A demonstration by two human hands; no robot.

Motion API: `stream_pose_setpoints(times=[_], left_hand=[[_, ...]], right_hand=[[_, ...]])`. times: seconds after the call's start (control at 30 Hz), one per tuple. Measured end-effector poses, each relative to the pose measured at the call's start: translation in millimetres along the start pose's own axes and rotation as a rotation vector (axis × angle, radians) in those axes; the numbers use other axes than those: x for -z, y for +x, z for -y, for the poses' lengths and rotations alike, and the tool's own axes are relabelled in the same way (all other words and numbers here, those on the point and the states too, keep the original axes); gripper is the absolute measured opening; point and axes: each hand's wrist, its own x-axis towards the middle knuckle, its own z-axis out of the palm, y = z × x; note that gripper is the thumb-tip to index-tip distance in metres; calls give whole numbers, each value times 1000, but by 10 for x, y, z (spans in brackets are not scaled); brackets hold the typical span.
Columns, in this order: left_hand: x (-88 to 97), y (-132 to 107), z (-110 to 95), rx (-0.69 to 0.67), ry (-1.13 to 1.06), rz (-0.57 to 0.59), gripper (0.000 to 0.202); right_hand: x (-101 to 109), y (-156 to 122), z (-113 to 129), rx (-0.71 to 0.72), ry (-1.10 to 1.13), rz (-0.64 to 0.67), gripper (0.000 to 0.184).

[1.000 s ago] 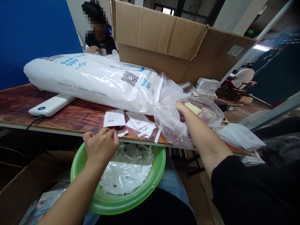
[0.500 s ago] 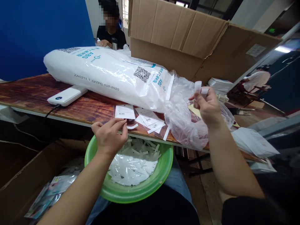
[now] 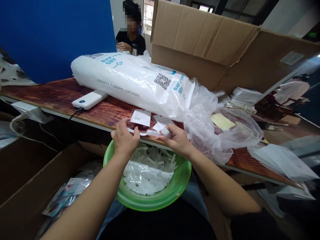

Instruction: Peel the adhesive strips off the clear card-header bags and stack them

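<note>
At the table's front edge, my left hand rests against a clear packet with a white printed card. Its thumb and fingers are apart, touching the packet's near side. A narrow white strip runs along that side between the hands. My right hand is closed on a white strip of tape, whose free end reaches left toward the packet. Partly behind the right fingers lie more packets with white cards. Below both hands sits a green basin holding many white strips and scraps.
A large white plastic sack lies across the table, its crumpled clear end to the right. A white power bank with a cable stands left. Cardboard boxes are behind and lower left. A person sits across the table.
My right hand has come down and left from above the crumpled plastic, bringing the white strip to the packet's near edge. My left hand stays at the packet. The view has shifted left.
</note>
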Motion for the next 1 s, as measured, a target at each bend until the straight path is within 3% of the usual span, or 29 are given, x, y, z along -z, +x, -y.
stream_pose_setpoints(times=[0.13,0.3,0.4,0.53,0.7,0.83,1.0], left_hand=[[-15,-10,1,-33,-91,50,27],[-19,-56,-54,-61,-150,138,23],[-30,-70,-61,-41,-191,180,28],[-22,-69,-57,5,-244,199,36],[-1,-55,-65,18,-215,191,36],[-12,-52,-62,2,-229,207,39],[-23,-53,-40,-17,-229,198,38]], right_hand=[[-338,153,-40,57,-255,48,24],[-608,340,-42,-88,-537,92,11],[-647,427,-14,-158,-596,70,23],[-536,369,91,-162,-611,47,39],[-439,195,155,-7,-632,109,18],[-623,242,103,49,-635,130,14],[-832,377,64,-72,-658,49,30]])
